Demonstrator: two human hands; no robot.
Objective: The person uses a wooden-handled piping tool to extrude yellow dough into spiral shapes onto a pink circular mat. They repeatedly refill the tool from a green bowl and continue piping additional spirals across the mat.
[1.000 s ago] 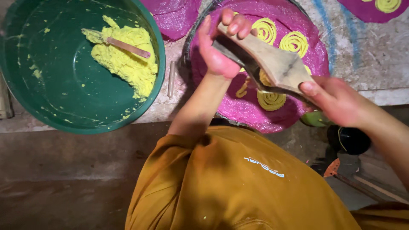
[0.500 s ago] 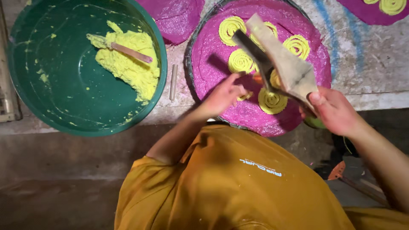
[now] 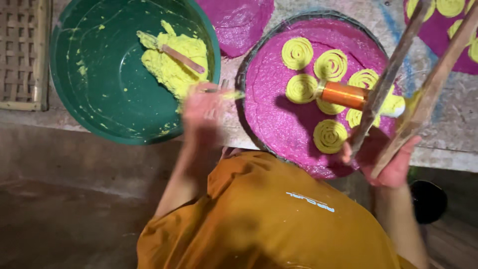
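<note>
The right hand [image 3: 386,162] was closed around the lower ends of a wooden press [image 3: 408,84], its fingers [image 3: 398,172] wrapped tight on the two long handles, which rose slanting toward the upper right edge of the view. A copper-coloured barrel [image 3: 343,94] jutted from the press to the left and hung over the round tray [image 3: 264,124], which was lined with a pink cloth. On that cloth lay several yellow dough spirals [image 3: 298,53], set close beside one another in the tray's upper half, with one more [image 3: 329,135] lower down near the handles.

The left hand [image 3: 204,107] was blurred between the tray and the green basin [image 3: 89,99], at the basin's right rim. Its fingers [image 3: 214,94] seemed to pinch a thin stick-like thing [image 3: 226,93] tipped with yellow dough, though the blur left it unclear how firmly they were closed or just how they sat on it.

Inside the basin, a lump of yellow dough [image 3: 174,62] lay against the right wall with a wooden spatula [image 3: 181,59] resting on it. Basin and tray stood side by side on the stone tabletop [image 3: 318,7], nearly touching. A second pink cloth [image 3: 239,22] lay above them, and another with spirals [image 3: 448,25] showed at the upper right corner. A woven mat [image 3: 22,50] lay at the left edge.
</note>
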